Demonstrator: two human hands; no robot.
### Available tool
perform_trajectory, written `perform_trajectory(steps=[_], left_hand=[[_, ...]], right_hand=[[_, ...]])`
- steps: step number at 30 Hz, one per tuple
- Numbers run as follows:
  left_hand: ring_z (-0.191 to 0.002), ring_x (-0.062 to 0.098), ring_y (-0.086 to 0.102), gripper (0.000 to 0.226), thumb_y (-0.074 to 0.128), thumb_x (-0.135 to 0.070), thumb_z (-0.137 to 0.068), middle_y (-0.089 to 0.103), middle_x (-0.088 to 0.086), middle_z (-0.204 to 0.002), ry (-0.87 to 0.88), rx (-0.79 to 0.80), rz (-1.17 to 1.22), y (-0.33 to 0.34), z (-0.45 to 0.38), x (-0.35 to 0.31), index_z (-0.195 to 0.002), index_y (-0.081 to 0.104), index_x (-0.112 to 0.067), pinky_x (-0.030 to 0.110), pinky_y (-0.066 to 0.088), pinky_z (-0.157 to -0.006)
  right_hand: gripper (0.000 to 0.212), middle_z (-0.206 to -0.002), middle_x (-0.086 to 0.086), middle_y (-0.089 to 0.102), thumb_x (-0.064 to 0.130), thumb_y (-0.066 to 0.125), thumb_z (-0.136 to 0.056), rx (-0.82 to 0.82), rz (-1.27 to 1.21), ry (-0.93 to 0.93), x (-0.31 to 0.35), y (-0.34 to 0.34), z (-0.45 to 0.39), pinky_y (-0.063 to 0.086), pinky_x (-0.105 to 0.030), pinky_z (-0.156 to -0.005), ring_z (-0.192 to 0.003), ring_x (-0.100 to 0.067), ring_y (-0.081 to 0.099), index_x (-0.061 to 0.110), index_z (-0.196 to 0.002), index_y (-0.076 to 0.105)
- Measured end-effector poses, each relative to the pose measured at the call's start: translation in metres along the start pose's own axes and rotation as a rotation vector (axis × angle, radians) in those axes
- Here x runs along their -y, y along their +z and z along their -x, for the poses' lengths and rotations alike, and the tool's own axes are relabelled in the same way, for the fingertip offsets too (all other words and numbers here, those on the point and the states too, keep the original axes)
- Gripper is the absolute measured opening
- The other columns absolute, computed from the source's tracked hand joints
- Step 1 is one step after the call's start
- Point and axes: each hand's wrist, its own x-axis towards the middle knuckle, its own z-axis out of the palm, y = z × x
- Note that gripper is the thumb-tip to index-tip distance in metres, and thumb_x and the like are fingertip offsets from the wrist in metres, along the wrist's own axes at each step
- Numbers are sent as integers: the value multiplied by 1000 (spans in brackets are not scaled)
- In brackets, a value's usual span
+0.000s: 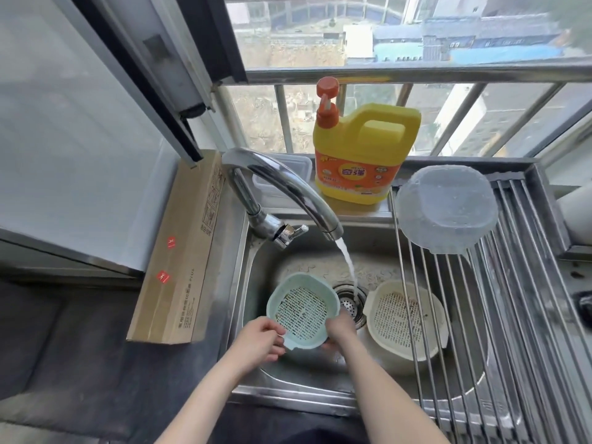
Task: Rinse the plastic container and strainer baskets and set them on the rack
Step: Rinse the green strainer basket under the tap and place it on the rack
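Note:
A pale green strainer basket (301,309) is held tilted in the steel sink (256,261), left of the drain. My left hand (261,341) grips its near left rim and my right hand (340,328) grips its right rim. Water runs from the tap (288,193) and falls onto the drain (350,299), just right of the green basket. A cream strainer basket (403,322) lies in the sink at the right, partly under the rack bars. A clear plastic container (447,208) rests upside down on the metal roll-up rack (519,283).
A yellow detergent jug with an orange pump (362,155) stands on the sill behind the sink. A clear lidded box (288,174) sits behind the tap. A long cardboard box (182,251) leans along the left counter edge. Window bars run behind.

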Motion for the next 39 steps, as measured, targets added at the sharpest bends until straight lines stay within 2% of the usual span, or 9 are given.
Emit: perform_trajectory(steps=[2, 8, 13, 17, 22, 29, 32, 36, 39], left_hand=[[-65, 17, 60, 26, 32, 2, -91, 61, 10, -83, -8, -17, 23, 1, -1, -1, -86, 55, -8, 21, 50, -58], [-78, 24, 64, 8, 46, -11, -91, 58, 14, -103, -20, -65, 87, 15, -6, -16, -97, 52, -12, 32, 54, -70], [-98, 32, 63, 42, 61, -27, -88, 58, 15, -120, -5, 198, 445, 34, 1, -49, -123, 44, -10, 35, 55, -66], [-97, 30, 63, 44, 57, -20, -88, 59, 17, -126, -65, 334, 677, 44, -3, -66, -130, 45, -12, 40, 55, -66], [-86, 37, 60, 38, 50, 1, -90, 60, 24, -102, -189, 353, 688, 46, -2, -62, -127, 46, 0, 53, 53, -66], [-130, 42, 42, 19, 31, 19, -91, 50, 27, -118, -109, 459, 769, 45, 20, -74, -95, 46, 7, 53, 32, -109], [-115, 42, 54, 34, 36, 20, -89, 58, 26, -102, -53, 476, 747, 46, 23, -75, -119, 45, 8, 49, 46, -97], [-84, 34, 63, 25, 49, 15, -87, 62, 24, -96, -23, 453, 566, 42, 19, -68, -110, 50, 7, 40, 60, -54], [-73, 30, 66, 22, 52, 10, -88, 65, 20, -89, 33, 334, 411, 34, 15, -65, -108, 52, 1, 39, 59, -50]], right_hand=[[30, -115, -9, 63, 11, 51, -91, -103, 10, -119, 14, -10, 9, 52, -15, -57, -97, -27, 61, 12, -121, 52], [19, -100, -5, 67, 18, 57, -88, -338, -254, -354, 44, -48, 53, 57, -45, -77, -89, -27, 66, 21, -107, 56], [40, -99, 10, 63, 11, 55, -85, -383, -224, -533, 57, -87, 104, 52, -31, -78, -91, -13, 62, 26, -122, 56], [52, -111, 8, 58, 21, 60, -79, -390, -220, -593, 53, -108, 142, 56, -46, -82, -102, -15, 59, 36, -128, 51], [51, -104, 14, 51, 27, 64, -81, -349, -165, -621, 53, -123, 165, 58, -47, -74, -99, -12, 58, 41, -129, 54], [49, -131, 7, 59, 35, 61, -88, -370, -10, -647, 72, -131, 174, 46, -30, -92, -117, -12, 55, 30, -136, 52], [62, -130, 3, 58, 21, 61, -83, -277, 18, -609, 83, -131, 181, 44, -30, -90, -112, -18, 57, 29, -142, 41], [66, -124, 1, 61, 5, 50, -77, -214, -7, -641, 93, -127, 185, 49, -41, -94, -107, -18, 59, 34, -137, 43], [72, -131, 3, 57, -6, 42, -78, -223, 0, -648, 95, -127, 187, 53, -24, -68, -91, -13, 62, 33, -138, 46]])
